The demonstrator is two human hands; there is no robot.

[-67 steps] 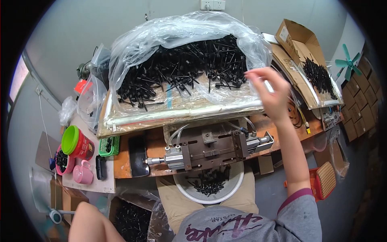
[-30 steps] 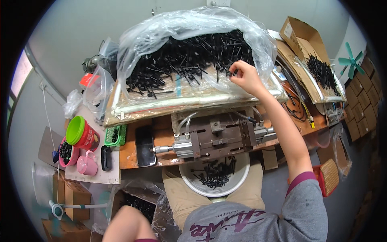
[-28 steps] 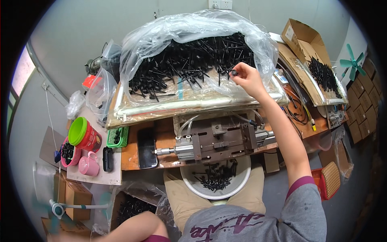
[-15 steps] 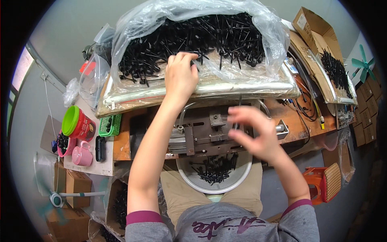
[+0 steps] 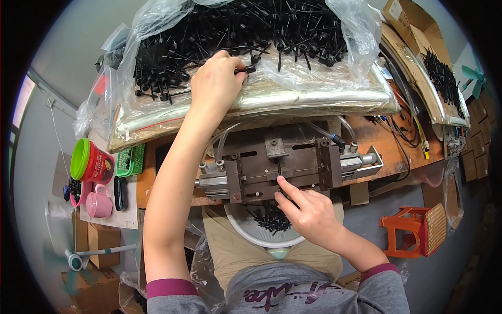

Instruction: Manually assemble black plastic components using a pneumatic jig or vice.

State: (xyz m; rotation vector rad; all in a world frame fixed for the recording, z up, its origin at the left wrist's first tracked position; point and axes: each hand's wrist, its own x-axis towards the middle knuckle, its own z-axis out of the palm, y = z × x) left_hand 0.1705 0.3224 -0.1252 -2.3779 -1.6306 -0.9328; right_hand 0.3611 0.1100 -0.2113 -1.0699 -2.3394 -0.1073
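My left hand (image 5: pixel 215 83) is at the front of a heap of thin black plastic rods with thicker heads (image 5: pixel 261 31). Its thumb and fingers are closed on one black rod piece (image 5: pixel 247 69). Over the dark metal clamping fixture (image 5: pixel 251 170), my right hand (image 5: pixel 311 212) has its index finger and thumb at another black rod piece (image 5: pixel 279 167), which lies in the middle slot below a small metal block (image 5: pixel 275 147). Part of that piece is hidden by the fingertips. Below the fixture, a white basket (image 5: pixel 240 230) on my lap holds more black pieces.
Clear plastic sheeting (image 5: pixel 361 31) lines the raised tray (image 5: pixel 314 102). Air hoses and cylinders (image 5: pixel 361 162) flank the fixture. At left stand a red-and-green bucket (image 5: pixel 99 165), a pink mug (image 5: pixel 98 203) and a green basket (image 5: pixel 130 159). An orange stool (image 5: pixel 413 227) is at right.
My right hand has come down and left onto the piece in the fixture. My left hand has shifted slightly left and now shows a black piece in its fingers. The view has shifted.
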